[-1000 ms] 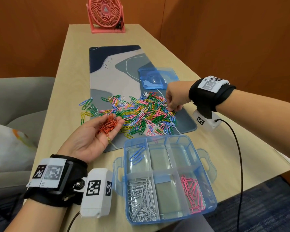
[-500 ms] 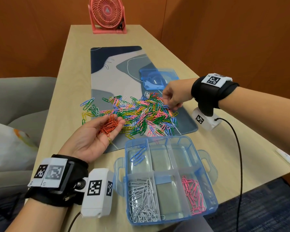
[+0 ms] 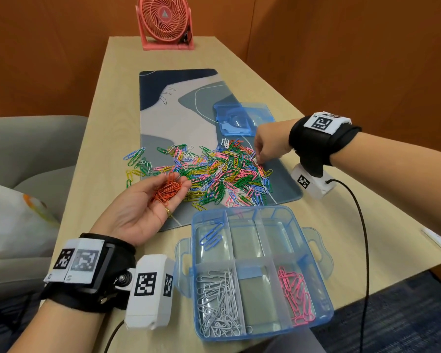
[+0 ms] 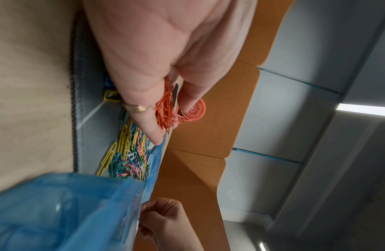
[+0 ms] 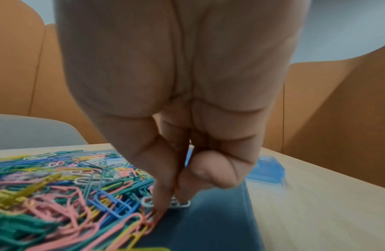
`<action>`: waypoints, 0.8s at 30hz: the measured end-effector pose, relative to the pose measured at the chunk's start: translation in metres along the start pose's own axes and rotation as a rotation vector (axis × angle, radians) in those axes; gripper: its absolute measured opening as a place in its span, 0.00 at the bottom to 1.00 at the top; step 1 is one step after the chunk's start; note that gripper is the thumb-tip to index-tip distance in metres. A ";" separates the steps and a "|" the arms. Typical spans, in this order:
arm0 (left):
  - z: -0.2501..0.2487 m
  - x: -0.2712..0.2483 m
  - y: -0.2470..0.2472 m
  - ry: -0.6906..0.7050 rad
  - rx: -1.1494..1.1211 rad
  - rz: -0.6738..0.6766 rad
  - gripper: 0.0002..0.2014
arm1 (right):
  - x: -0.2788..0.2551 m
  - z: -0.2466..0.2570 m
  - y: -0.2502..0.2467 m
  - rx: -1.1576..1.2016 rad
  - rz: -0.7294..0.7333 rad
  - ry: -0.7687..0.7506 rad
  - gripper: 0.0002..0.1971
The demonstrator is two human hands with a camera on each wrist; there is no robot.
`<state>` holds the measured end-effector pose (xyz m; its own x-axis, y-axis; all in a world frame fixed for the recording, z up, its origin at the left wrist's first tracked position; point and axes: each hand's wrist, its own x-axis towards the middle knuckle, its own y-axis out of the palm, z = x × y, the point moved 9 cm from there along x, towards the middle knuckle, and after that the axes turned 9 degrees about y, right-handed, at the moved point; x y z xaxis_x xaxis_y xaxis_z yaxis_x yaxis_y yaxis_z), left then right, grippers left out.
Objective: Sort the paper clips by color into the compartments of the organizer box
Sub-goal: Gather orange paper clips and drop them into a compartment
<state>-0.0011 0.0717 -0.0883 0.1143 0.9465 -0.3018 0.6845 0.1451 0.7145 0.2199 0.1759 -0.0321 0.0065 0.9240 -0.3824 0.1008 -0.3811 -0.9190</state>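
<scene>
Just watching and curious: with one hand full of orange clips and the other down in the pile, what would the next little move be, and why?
Probably the right hand should close its fingers on a clip at the pile's edge, where they already touch down, and lift it. If orange, it would join the orange clips cupped in the left hand.

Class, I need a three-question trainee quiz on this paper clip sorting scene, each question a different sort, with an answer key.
1. True or false: the left hand cups orange clips in its palm.
2. Which compartment of the organizer box holds the pink clips? A near right; B far left; C near middle.
3. Fill in: the right hand reaches into the mixed pile at its ____ edge.

Key: 1 true. 2 A. 3 right.
</scene>
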 end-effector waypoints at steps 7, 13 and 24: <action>0.001 0.000 0.000 -0.001 -0.005 -0.007 0.10 | 0.001 0.003 0.005 -0.034 -0.001 0.003 0.13; 0.001 -0.001 0.000 -0.003 -0.001 -0.005 0.10 | -0.002 0.002 0.005 0.014 0.030 0.020 0.14; 0.002 0.000 0.001 -0.003 -0.004 0.004 0.09 | -0.013 0.017 -0.005 0.108 0.098 -0.044 0.09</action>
<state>0.0014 0.0710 -0.0887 0.1192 0.9463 -0.3005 0.6813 0.1421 0.7181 0.2021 0.1651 -0.0243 -0.0332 0.8809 -0.4721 -0.0054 -0.4725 -0.8813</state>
